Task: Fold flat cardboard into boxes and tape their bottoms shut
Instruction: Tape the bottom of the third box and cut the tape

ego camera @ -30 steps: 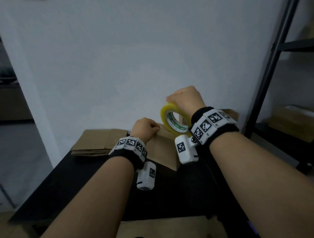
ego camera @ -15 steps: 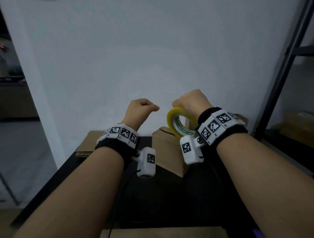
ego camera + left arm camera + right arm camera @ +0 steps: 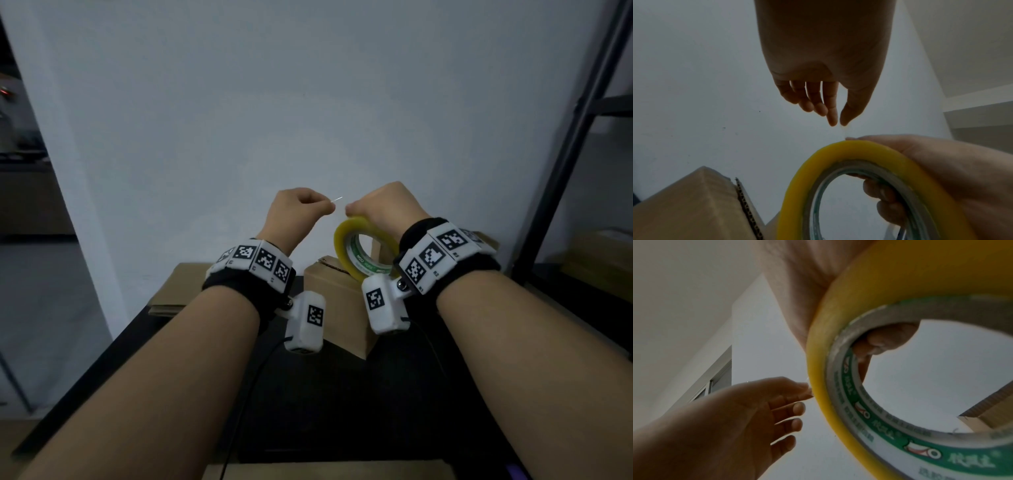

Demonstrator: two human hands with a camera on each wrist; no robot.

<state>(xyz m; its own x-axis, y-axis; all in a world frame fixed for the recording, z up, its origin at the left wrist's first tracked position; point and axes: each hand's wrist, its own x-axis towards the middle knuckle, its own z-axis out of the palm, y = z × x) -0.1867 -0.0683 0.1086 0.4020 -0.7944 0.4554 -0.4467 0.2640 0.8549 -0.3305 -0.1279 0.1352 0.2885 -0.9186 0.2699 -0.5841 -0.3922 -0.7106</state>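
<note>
The right hand (image 3: 383,209) grasps a yellow tape roll (image 3: 364,251) in the air, its fingers hooked through the core and its thumb lying over the outer edge, as the right wrist view shows. The roll stands on edge above a folded cardboard box (image 3: 337,308) that sits upright on the black table (image 3: 308,411). The left hand (image 3: 296,214) hovers just beside the roll's top, thumb and forefinger pressed together on what looks like the clear free end of the tape (image 3: 338,199), a thin bright sliver between the two hands; the other fingers (image 3: 813,100) hang loosely curled. The roll's inner core bears a green band (image 3: 869,417) with white characters and a small red-and-white emblem repeated along it; the writing is too blurred to read. Each wrist carries a black strap with white blocks printed in black-and-white square markers (image 3: 263,262). A stack of flat cardboard (image 3: 174,291) lies at the table's far left, against the white wall (image 3: 308,102). A dark metal shelf frame (image 3: 582,137) stands on the right.
</note>
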